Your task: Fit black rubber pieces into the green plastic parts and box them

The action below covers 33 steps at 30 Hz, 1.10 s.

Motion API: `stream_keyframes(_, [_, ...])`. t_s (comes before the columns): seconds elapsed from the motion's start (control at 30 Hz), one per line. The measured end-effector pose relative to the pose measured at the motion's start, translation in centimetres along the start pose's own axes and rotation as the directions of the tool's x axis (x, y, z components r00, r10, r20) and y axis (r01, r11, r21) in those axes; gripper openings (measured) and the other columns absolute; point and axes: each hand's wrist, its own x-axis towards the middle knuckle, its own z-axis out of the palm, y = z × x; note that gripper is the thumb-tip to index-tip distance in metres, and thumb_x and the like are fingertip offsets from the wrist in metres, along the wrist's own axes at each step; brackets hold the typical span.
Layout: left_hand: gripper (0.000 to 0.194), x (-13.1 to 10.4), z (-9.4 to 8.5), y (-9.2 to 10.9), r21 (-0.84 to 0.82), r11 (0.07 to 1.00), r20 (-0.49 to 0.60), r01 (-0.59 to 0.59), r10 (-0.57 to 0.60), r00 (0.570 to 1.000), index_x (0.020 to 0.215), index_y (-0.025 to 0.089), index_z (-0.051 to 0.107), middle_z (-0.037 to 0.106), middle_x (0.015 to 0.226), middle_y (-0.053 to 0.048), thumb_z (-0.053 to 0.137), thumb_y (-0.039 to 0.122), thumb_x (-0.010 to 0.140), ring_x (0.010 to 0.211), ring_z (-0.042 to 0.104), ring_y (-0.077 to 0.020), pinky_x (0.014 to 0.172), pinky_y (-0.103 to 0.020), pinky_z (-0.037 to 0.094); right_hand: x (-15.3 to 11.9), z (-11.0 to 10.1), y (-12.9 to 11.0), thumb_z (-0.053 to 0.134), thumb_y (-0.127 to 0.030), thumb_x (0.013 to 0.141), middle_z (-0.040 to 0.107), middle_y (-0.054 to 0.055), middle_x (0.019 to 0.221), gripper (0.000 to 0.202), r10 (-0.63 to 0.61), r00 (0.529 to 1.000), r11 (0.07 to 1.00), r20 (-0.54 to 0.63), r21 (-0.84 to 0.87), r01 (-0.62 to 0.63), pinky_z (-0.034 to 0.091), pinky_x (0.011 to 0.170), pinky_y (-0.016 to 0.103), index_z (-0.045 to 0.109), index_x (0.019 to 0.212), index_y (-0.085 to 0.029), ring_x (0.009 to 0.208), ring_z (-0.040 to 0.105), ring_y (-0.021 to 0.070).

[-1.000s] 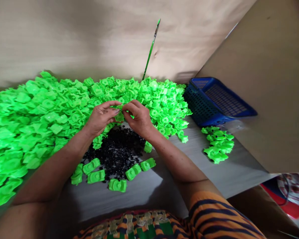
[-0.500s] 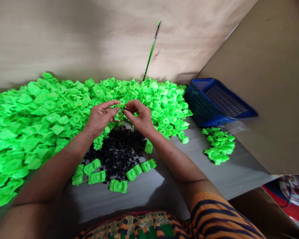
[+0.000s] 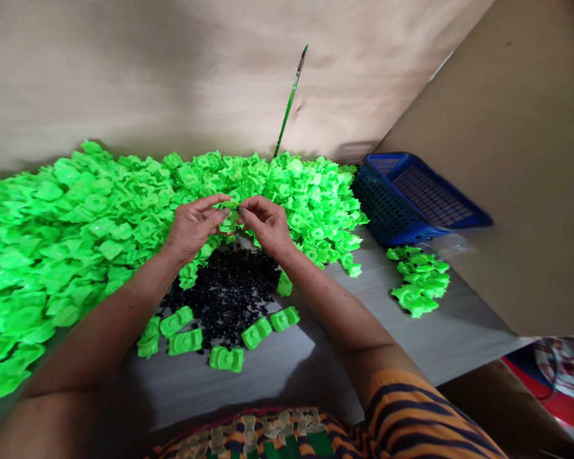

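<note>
A bright green plastic toy car body point(image 3: 228, 223) is pinched in my left hand point(image 3: 194, 228), above the far edge of a dark heap. My right hand point(image 3: 268, 224) meets it from the right, thumb and forefinger pressed together at the piece's edge. A dark speck shows at those fingertips, apparently a small black part, mostly hidden by the fingers. Below both hands lies a heap of small black wheel-and-axle parts point(image 3: 232, 293). Around its near side rest several loose green car bodies point(image 3: 226, 359).
A large pile of green car bodies point(image 3: 95, 210) fills the back and left of the table point(image 3: 287, 363). On the right stand a blue plastic basket point(image 3: 387, 204) and a small row of green pieces point(image 3: 418, 280). A thin green brush point(image 3: 289, 105) leans against the wooden wall.
Both hands stay at nearly the same spot. My right fingertips have shifted slightly against the green piece; the loose pieces lie as before.
</note>
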Motion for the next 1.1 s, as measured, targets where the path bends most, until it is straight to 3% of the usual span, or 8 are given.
stream_keyframes(0.1, [0.047, 0.06, -0.11, -0.22, 0.004, 1.000, 0.004, -0.010, 0.010, 1.000, 0.096, 0.021, 0.084, 0.055, 0.058, 0.007, 0.100, 0.045, 0.060, 0.057, 0.055, -0.0113, 0.059, -0.031, 0.064, -0.01, 0.16, 0.16, 0.081, -0.069, 0.080, 0.060, -0.003, 0.073, 0.051, 0.008, 1.000, 0.999, 0.003, 0.031, -0.008, 0.051, 0.065, 0.027, 0.062, 0.087, -0.022, 0.069, 0.057, 0.0113])
stream_keyframes(0.43, [0.043, -0.11, 0.20, -0.03, -0.008, 1.000, -0.017, 0.014, -0.014, 1.000, 0.091, 0.020, 0.085, 0.053, 0.055, 0.008, 0.099, 0.036, 0.053, 0.052, 0.050, -0.0090, 0.055, -0.028, 0.061, -0.03, 0.33, 0.15, 0.086, -0.055, 0.079, 0.058, -0.004, 0.076, 0.043, 0.011, 1.000, 0.997, -0.011, 0.081, -0.010, 0.052, 0.065, 0.027, 0.058, 0.086, -0.023, 0.069, 0.055, 0.0105])
stream_keyframes(0.6, [0.040, -0.12, 0.19, -0.18, -0.008, 1.000, -0.065, 0.002, -0.002, 0.998, 0.087, 0.019, 0.086, 0.054, 0.055, 0.007, 0.098, 0.032, 0.051, 0.052, 0.047, -0.0073, 0.050, -0.021, 0.049, -0.07, 0.49, 0.16, 0.086, -0.056, 0.078, 0.057, -0.004, 0.077, 0.044, -0.005, 1.000, 0.997, -0.017, 0.073, 0.006, 0.052, 0.066, 0.026, 0.057, 0.084, -0.023, 0.070, 0.055, 0.0106])
stream_keyframes(0.93, [0.028, -0.15, -0.16, -0.82, 0.068, 0.997, -0.057, -0.048, 0.051, 0.997, 0.088, 0.020, 0.086, 0.052, 0.053, 0.006, 0.091, 0.029, 0.062, 0.050, 0.045, -0.0078, 0.049, -0.021, 0.042, -0.20, 0.92, 0.86, 0.078, -0.056, 0.082, 0.054, -0.004, 0.075, 0.040, -0.015, 0.999, 1.000, -0.046, -0.007, 0.015, 0.050, 0.069, 0.028, 0.053, 0.080, -0.024, 0.070, 0.051, 0.0110])
stream_keyframes(1.1, [0.035, 0.30, -0.34, -0.91, -0.028, 1.000, -0.069, -0.006, 0.004, 0.998, 0.098, 0.019, 0.084, 0.065, 0.064, 0.003, 0.093, 0.031, 0.066, 0.058, 0.061, -0.0122, 0.054, -0.024, 0.057, 0.19, 0.21, 0.97, 0.073, -0.051, 0.089, 0.058, -0.003, 0.079, 0.032, -0.040, 0.999, 0.997, -0.034, -0.073, 0.037, 0.051, 0.070, 0.028, 0.056, 0.085, -0.024, 0.073, 0.054, 0.0122])
